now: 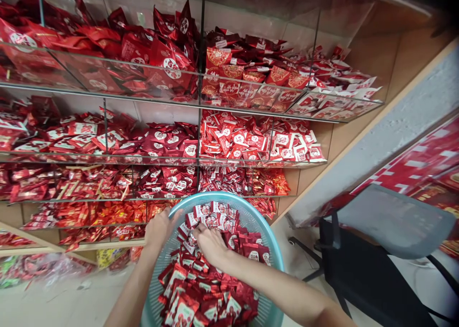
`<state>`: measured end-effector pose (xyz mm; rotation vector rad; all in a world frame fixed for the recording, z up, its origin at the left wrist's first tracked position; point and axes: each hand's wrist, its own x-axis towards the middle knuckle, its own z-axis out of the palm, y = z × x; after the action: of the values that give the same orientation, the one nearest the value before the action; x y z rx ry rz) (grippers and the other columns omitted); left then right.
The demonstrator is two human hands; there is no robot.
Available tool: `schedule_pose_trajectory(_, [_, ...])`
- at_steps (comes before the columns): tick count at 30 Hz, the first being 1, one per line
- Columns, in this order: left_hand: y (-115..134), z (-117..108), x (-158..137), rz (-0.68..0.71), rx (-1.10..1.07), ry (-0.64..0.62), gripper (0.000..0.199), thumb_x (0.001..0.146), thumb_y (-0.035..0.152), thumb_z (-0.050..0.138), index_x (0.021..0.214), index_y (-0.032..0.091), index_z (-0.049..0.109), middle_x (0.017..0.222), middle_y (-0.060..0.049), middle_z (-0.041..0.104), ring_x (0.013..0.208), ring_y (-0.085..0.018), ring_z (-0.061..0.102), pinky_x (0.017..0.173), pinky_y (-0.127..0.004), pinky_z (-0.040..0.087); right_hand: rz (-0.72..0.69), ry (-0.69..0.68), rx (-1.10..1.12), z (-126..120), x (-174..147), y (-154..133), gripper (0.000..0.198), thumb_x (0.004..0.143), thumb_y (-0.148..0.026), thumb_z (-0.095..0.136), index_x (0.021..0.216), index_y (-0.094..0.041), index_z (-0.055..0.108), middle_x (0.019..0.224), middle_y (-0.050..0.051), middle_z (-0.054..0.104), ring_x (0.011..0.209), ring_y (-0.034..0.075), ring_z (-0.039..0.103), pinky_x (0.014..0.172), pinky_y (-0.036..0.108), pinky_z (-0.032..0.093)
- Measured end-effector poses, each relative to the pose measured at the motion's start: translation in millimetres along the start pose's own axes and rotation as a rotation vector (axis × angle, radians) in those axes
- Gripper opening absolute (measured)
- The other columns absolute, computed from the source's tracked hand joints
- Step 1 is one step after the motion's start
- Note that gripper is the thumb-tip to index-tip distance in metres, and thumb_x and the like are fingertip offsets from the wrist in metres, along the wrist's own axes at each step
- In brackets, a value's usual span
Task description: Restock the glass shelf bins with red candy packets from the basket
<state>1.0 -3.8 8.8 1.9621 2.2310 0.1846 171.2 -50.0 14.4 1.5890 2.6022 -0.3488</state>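
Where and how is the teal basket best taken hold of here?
Probably by opposite sides of the basket's rim, coming from outside, left and right: it is a rounded band around the open top, while packets fill much of the inside. The left grip is at the rim's left; the right forearm crosses its lower right, so farther up may suit the right grip.

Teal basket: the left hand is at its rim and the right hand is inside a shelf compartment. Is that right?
Not quite: the head view shows the right hand inside the basket, among the packets. The left hand is at the rim.
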Motion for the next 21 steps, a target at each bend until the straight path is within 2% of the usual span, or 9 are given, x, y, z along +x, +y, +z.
schedule_pose_trajectory(4, [0,0,0,0.008,0.015,-0.001,0.064,0.087,0.058,0.012,0.099,0.017,0.059,0.079,-0.015,0.070,0.079,-0.031,0.067,0.062,-0.035,0.046,-0.039,-0.045,-0.102,2,-3,-6,0.045,0.072,0.003,0.040,0.112,-0.014,0.051,0.115,0.013,0.054,0.079,0.021,0.065,0.067,0.035,0.052])
schedule_pose_trajectory(7, [0,-1,-1,0.005,0.011,-0.010,0.063,0.087,0.057,0.013,0.100,0.016,0.058,0.079,-0.015,0.069,0.079,-0.030,0.067,0.063,-0.034,0.046,-0.042,-0.050,-0.146,2,-4,-9,0.041,0.072,0.003,0.041,0.108,-0.014,0.053,0.121,0.014,0.050,0.080,0.021,0.065,0.067,0.035,0.053])
schedule_pose_trajectory(13, [1,-4,-1,-0.004,-0.012,-0.032,0.061,0.087,0.056,0.017,0.102,0.015,0.059,0.080,-0.017,0.069,0.080,-0.031,0.066,0.064,-0.036,0.046,-0.060,-0.069,-0.146,6,-5,-8,0.038,0.071,0.004,0.043,0.103,-0.013,0.054,0.117,0.012,0.051,0.084,0.021,0.063,0.069,0.034,0.053])
schedule_pose_trajectory(17, [1,-3,0,-0.004,-0.007,-0.027,0.059,0.087,0.055,0.018,0.102,0.015,0.060,0.080,-0.017,0.069,0.079,-0.031,0.067,0.064,-0.035,0.046,-0.089,-0.019,-0.126,14,-5,-2,0.035,0.076,0.000,0.043,0.106,-0.016,0.051,0.116,0.011,0.050,0.082,0.019,0.062,0.070,0.034,0.053])
schedule_pose_trajectory(21, [1,-2,-1,0.004,0.011,-0.016,0.060,0.088,0.055,0.017,0.102,0.015,0.059,0.079,-0.016,0.069,0.079,-0.031,0.067,0.064,-0.036,0.046,-0.115,0.076,-0.162,14,0,9,0.039,0.080,-0.002,0.039,0.116,-0.017,0.044,0.118,0.012,0.048,0.082,0.019,0.062,0.063,0.031,0.053])
